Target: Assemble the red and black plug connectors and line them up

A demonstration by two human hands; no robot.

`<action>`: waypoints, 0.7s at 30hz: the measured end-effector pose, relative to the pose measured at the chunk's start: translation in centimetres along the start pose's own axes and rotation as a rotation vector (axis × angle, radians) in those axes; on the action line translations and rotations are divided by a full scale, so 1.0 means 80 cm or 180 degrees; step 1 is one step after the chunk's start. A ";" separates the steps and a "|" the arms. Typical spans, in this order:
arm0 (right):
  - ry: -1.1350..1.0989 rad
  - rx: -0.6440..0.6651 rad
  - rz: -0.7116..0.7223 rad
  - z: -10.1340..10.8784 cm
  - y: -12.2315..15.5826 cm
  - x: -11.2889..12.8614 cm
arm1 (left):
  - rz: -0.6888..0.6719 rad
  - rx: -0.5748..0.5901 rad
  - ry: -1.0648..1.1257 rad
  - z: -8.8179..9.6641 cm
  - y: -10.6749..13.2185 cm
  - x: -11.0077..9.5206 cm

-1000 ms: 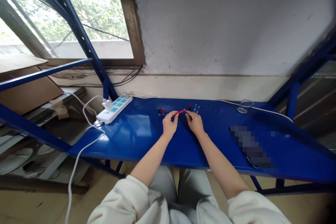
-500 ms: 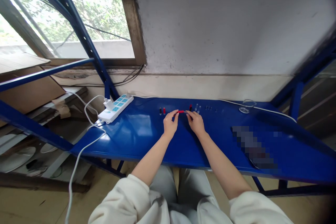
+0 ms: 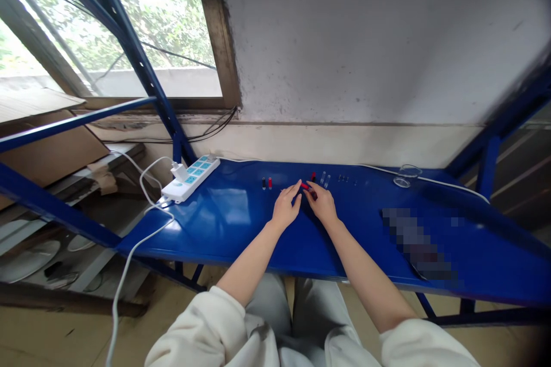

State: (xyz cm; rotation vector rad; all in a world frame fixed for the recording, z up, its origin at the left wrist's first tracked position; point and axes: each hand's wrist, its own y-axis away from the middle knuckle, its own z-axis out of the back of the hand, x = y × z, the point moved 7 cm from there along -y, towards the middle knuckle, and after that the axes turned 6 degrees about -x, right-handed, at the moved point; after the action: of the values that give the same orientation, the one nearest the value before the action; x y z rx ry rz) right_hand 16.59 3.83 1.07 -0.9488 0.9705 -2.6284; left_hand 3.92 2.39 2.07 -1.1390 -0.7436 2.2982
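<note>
My right hand (image 3: 322, 203) is closed in a pinch on a small red tube (image 3: 305, 186), which points up and to the left. Beside the tube's left end is my left hand (image 3: 286, 207), its fingers stretched out and its thumb apart. Whether those fingertips touch the tube is too small to tell. Left of the hands, a small black cylinder (image 3: 264, 183) and a red cylinder (image 3: 270, 183) stand side by side. Just behind my right hand are a red-and-black piece (image 3: 313, 176) and two clear tubes (image 3: 325, 179).
Several tiny clear pieces (image 3: 343, 178) lie farther right on the blue table (image 3: 215, 229). A white power strip (image 3: 191, 179) with a plugged-in cable is at the left. A clear round object (image 3: 402, 182) lies beside a white cable at the back right. A blurred-out dark object (image 3: 417, 243) lies at the right.
My left hand has let go of the red tube and spread its fingers, moving slightly right. The tube has turned from level to slanting, in my right hand.
</note>
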 end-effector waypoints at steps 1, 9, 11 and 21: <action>0.0000 0.0016 0.0011 0.000 0.000 0.001 | -0.0001 0.0016 0.0011 0.000 0.000 0.000; 0.0087 -0.0062 0.0135 0.005 0.001 0.010 | 0.0017 -0.0073 0.0089 0.004 0.000 -0.004; 0.0043 -0.0033 0.0127 0.004 0.002 0.010 | 0.0051 -0.0083 0.0141 0.003 0.001 -0.004; -0.0489 0.0122 -0.0550 -0.009 0.001 -0.007 | 0.0605 -0.1118 0.0753 0.070 -0.017 0.024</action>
State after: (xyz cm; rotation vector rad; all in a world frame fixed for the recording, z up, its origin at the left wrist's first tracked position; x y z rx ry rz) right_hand 16.57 4.36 0.26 -1.2564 0.8336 -2.6512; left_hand -1.53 3.15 4.72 -1.6710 -1.0087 2.1794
